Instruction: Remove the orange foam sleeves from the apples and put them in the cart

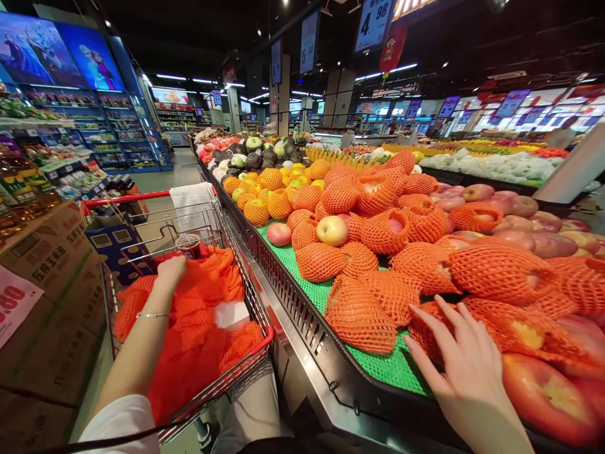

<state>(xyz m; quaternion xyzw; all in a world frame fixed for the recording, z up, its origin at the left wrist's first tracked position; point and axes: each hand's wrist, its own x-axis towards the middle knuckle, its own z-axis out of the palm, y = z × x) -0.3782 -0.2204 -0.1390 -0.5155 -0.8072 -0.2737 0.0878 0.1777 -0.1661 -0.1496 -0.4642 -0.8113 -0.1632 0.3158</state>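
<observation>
Supermarket price sign "4.98", netted apples

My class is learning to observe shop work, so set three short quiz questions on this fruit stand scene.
1. True or false: the left hand is inside the cart.
2. What fills the cart? A bottles, B orange nets, C boxes.
3. What colour is the mat under the apples?
Key: 1 true; 2 B; 3 green.
</observation>
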